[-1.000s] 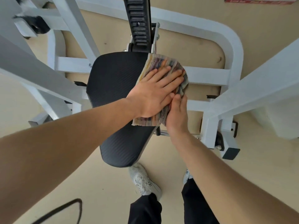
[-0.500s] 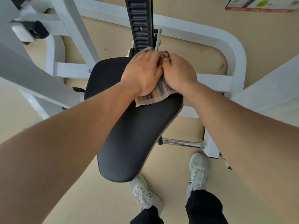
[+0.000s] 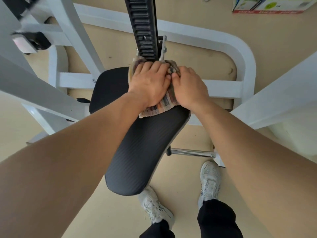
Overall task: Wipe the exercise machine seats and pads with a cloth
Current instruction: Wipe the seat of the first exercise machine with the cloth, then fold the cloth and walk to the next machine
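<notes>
A black ribbed seat pad on a white exercise machine runs from near my feet up to a black notched post. A striped, multicoloured cloth lies bunched on the seat's far end, right at the foot of the post. My left hand presses down on the cloth, its fingers bent over the far edge. My right hand sits beside it, touching it, with fingers curled into the bunched cloth. Most of the cloth is hidden under both hands.
White frame tubes curve around the seat, and slanted white beams cross on both sides. A chrome bar sticks out below the seat on the right. My white shoes stand on the beige floor. A cardboard box lies far right.
Both hands slid the cloth from the seat's right middle edge up to its far end by the post. The left hand went from flat to bent over the cloth.
</notes>
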